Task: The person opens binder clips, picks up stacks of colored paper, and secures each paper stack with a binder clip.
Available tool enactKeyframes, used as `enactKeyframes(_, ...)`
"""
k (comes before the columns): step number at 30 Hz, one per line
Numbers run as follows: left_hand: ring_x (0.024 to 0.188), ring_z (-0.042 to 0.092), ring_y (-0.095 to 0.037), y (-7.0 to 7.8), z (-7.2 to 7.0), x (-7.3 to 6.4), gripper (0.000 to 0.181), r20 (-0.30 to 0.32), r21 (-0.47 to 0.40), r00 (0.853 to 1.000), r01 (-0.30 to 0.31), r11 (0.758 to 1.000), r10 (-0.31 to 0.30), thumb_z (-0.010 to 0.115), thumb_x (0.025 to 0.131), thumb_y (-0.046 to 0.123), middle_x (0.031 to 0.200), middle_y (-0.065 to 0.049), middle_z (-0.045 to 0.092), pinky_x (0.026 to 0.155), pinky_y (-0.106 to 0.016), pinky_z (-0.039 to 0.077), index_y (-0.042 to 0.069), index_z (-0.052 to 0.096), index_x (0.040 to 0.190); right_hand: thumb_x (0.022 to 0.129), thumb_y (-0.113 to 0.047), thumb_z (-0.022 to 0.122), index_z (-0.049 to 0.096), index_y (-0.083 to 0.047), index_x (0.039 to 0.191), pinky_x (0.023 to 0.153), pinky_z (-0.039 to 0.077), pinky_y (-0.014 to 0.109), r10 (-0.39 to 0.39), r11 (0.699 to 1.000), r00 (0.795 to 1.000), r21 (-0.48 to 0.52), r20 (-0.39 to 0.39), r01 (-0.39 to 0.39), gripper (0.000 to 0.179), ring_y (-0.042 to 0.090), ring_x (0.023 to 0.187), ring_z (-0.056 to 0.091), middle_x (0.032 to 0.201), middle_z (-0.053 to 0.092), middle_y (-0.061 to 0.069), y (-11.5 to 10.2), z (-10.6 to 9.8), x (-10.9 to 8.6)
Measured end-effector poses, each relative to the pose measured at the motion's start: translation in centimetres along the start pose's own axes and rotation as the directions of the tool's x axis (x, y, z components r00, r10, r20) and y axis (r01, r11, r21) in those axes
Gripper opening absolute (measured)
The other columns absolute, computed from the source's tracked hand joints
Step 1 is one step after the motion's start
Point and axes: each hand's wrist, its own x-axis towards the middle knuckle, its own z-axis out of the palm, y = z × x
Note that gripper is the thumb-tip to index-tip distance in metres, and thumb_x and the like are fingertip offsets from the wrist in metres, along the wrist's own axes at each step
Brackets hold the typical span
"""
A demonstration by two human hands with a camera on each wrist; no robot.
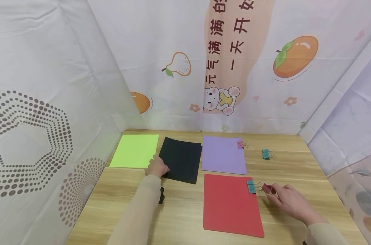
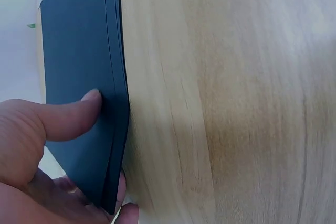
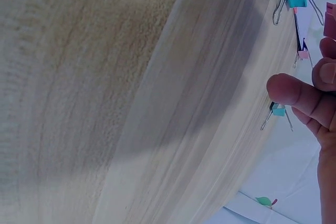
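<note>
On the bench, reckoned from its middle in the head view: far left, towards ten o'clock, a yellow-green paper. Next along, the left hand, at the eight o'clock side of the black paper, with fingers clamped on it: thumb on top, other fingertips curled under the edge, several layers in between. Then, just past twelve o'clock, a purple paper, with a pink clip at its one o'clock corner. Nearer, towards four o'clock, a red paper, with a teal clip on its two o'clock edge, handles towards three. Farther right, towards two o'clock, a second teal clip. Below it, a dark red clip, pinched in the right hand at the fingertips, on their ten o'clock side. Close beside the first teal clip's handles; hard to tell whether touching.
</note>
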Motion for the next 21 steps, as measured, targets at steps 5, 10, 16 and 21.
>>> enactKeyframes(5, 0.106, 0.059, -0.045, -0.3, -0.1, 0.1, 0.042, -0.012, -0.010, 1.000, -0.018, 1.000, 0.018, 0.063, 0.094, 0.012, 0.116, -0.027, 0.055, 0.099, -0.061, 0.041, -0.007, 0.043, 0.126, 0.095, -0.034, 0.072, 0.057, -0.018, 0.093, 0.067, 0.050, 0.040, 0.004, 1.000, 1.000, -0.004, -0.006, -0.004, 0.022, 0.022, 0.082, 0.061, 0.068, 0.055, -0.013, 0.1, 0.0, -0.1)
enactKeyframes(10, 0.106, 0.061, -0.045, -0.7, 0.0, 0.8, 0.034, -0.013, -0.017, 0.999, -0.035, 0.999, 0.035, 0.054, 0.097, 0.009, 0.113, -0.027, 0.059, 0.100, -0.061, 0.041, -0.009, 0.044, 0.124, 0.095, -0.035, 0.071, 0.057, -0.018, 0.093, 0.066, 0.050, 0.040, 0.009, 1.000, 1.000, -0.005, -0.012, -0.009, 0.023, 0.023, 0.082, 0.061, 0.068, 0.055, -0.013, 0.3, 0.0, -0.2)
enactKeyframes(16, 0.098, 0.065, -0.038, -1.3, -0.5, 1.0, 0.035, -0.021, -0.068, 0.997, -0.080, 0.994, 0.079, 0.051, 0.095, 0.008, 0.114, -0.030, 0.064, 0.085, -0.052, 0.053, -0.011, 0.049, 0.125, 0.094, -0.033, 0.073, 0.057, -0.018, 0.092, 0.067, 0.051, 0.040, 0.000, 1.000, 1.000, -0.011, -0.026, 0.000, 0.022, 0.021, 0.081, 0.060, 0.069, 0.058, -0.013, 0.3, 0.0, -0.3)
enactKeyframes(21, 0.073, 0.052, -0.024, -1.5, -1.1, 0.8, 0.011, -0.022, -0.167, 0.991, -0.134, 0.977, 0.132, 0.049, 0.090, -0.001, 0.086, -0.017, 0.058, 0.063, -0.035, 0.045, -0.006, 0.054, 0.098, 0.095, -0.036, 0.072, 0.058, -0.018, 0.094, 0.066, 0.049, 0.038, 0.010, 1.000, 1.000, -0.011, -0.014, -0.011, 0.022, 0.018, 0.080, 0.057, 0.072, 0.061, -0.012, 0.4, -0.1, -0.2)
